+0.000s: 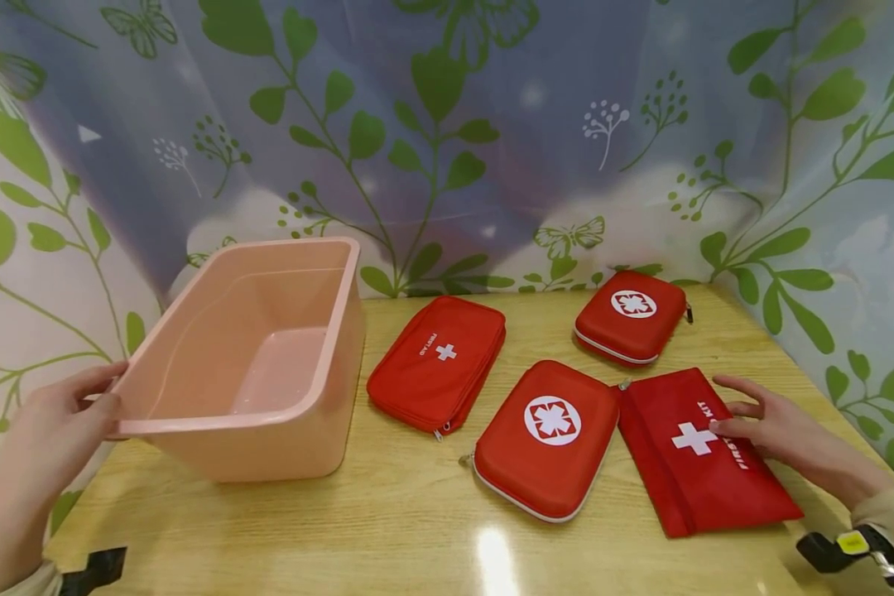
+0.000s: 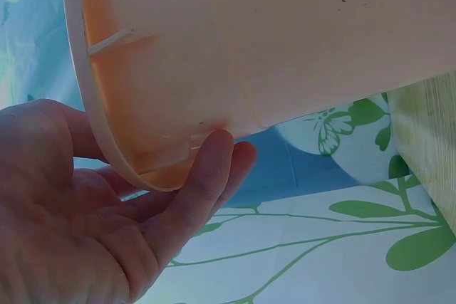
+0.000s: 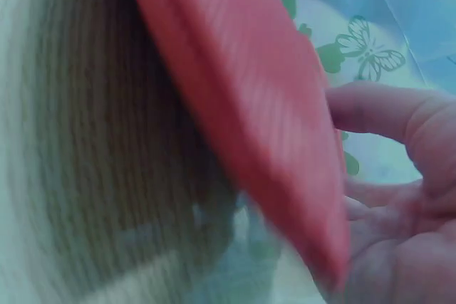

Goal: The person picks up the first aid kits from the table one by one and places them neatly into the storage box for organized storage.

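Observation:
At the left, my left hand (image 1: 52, 434) grips the near corner of a pink plastic bin's rim (image 1: 223, 424). The left wrist view has fingers (image 2: 206, 169) curled under that rim from outside. My right hand (image 1: 797, 434) holds a flat red first aid pouch (image 1: 704, 476) by its right edge, thumb on the printed face. In the blurred right wrist view the pouch (image 3: 263, 97) stands at a slant beside the thumb (image 3: 374, 108). To its left lies a red hard first aid case (image 1: 544, 472) with a white round emblem, overlapping the pouch's corner in the head view.
A red zippered first aid bag (image 1: 417, 381) lies right of the bin, and a smaller red case (image 1: 626, 331) sits at the back right. All stand on a wooden table (image 1: 387, 530). A leaf-patterned curtain (image 1: 536, 190) closes off the back and sides.

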`<state>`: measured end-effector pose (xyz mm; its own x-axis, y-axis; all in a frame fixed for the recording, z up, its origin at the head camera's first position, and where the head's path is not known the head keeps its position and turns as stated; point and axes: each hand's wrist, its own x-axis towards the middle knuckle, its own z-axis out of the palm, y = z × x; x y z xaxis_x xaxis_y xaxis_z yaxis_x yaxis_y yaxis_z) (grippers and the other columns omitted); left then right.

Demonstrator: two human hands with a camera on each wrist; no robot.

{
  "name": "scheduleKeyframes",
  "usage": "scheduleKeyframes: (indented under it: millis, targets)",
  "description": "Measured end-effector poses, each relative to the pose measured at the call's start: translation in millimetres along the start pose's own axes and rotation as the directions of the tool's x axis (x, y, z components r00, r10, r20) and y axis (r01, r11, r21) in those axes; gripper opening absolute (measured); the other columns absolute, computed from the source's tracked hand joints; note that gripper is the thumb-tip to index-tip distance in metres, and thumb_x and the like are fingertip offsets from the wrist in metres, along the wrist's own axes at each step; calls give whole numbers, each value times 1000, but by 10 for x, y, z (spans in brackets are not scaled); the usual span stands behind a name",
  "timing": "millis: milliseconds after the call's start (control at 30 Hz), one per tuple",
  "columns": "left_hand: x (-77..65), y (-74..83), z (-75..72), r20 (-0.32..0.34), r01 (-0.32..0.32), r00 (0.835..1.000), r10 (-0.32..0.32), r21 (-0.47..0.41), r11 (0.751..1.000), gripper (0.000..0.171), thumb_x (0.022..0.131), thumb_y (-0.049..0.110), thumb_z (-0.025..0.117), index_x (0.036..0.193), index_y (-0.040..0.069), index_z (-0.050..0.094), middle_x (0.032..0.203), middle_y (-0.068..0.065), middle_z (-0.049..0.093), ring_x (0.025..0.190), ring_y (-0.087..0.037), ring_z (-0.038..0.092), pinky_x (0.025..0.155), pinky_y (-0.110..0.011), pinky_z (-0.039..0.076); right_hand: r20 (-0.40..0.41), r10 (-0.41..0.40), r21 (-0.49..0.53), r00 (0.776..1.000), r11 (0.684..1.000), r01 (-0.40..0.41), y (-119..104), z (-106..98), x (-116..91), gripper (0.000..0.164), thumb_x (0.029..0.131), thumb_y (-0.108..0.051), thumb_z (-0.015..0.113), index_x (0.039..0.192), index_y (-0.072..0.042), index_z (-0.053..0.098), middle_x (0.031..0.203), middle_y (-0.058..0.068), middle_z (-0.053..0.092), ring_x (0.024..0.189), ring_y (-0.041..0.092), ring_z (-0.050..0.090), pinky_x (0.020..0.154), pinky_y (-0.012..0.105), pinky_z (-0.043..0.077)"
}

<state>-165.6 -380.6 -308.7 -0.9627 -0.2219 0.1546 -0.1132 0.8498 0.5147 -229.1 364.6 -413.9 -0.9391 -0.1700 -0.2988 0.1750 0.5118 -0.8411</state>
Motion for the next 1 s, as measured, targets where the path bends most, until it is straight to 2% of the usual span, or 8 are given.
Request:
scheduleKeyframes:
  millis: [133,300,433,600,733,900,967,1000]
  targets:
    - [-8,12,2,-5,7,1000,-7,5,1000,53,98,11,41,146,-9,36,126,-38,51,70,-3,57,49,-21,48,25,86,77,996,993,-88,30,-51,-7,82,98,-22,61,148,17,8,116,15,62,93,16,64,81,35,61]
    - [-20,13,9,-4,11,1000,-11,-2,1000,53,98,12,40,147,-9,36,126,-38,51,67,1,54,47,-24,48,13,132,119,991,984,-132,77,-61,-30,73,99,-24,60,142,21,22,105,1,66,90,13,64,80,31,60]
    - [-22,10,16,-8,13,1000,-14,-10,1000,53,98,13,40,147,-9,35,125,-38,51,65,4,54,47,-23,50,-14,115,87,993,990,-113,93,-39,-53,66,101,-26,56,139,19,26,102,1,66,87,15,65,76,33,61]
    - [-31,16,15,-15,5,1000,-6,-31,1000,53,98,12,40,146,-10,36,124,-39,51,63,6,54,49,-21,53,-21,58,68,998,996,-56,98,-2,-74,65,104,-28,50,142,14,19,105,5,63,86,16,64,74,35,61]
    - [-43,23,20,-10,4,1000,-4,-54,999,52,99,10,38,146,-11,35,125,-40,50,63,9,53,50,-21,55,-13,51,84,999,995,-50,100,7,-78,67,105,-27,48,146,12,13,111,7,59,89,15,63,76,35,61]
    - [-47,29,21,-7,2,1000,-2,-71,997,52,98,9,38,146,-11,34,125,-41,49,64,9,53,50,-21,56,11,42,225,999,973,-43,108,2,-70,60,106,-22,44,147,8,11,109,0,57,91,15,63,79,36,61]
    - [-41,26,23,-5,7,1000,-7,-70,998,53,98,10,37,147,-10,34,126,-40,48,64,9,53,50,-22,56,20,45,316,999,948,-49,100,-13,-72,51,106,-20,44,145,2,19,106,-3,59,91,16,64,80,37,61]
    - [-37,22,24,-6,5,1000,-6,-68,998,53,98,10,37,147,-10,34,125,-40,49,64,8,54,50,-22,57,28,46,352,999,934,-52,96,-26,-76,53,106,-21,45,146,0,19,105,-5,59,91,16,65,80,38,61]
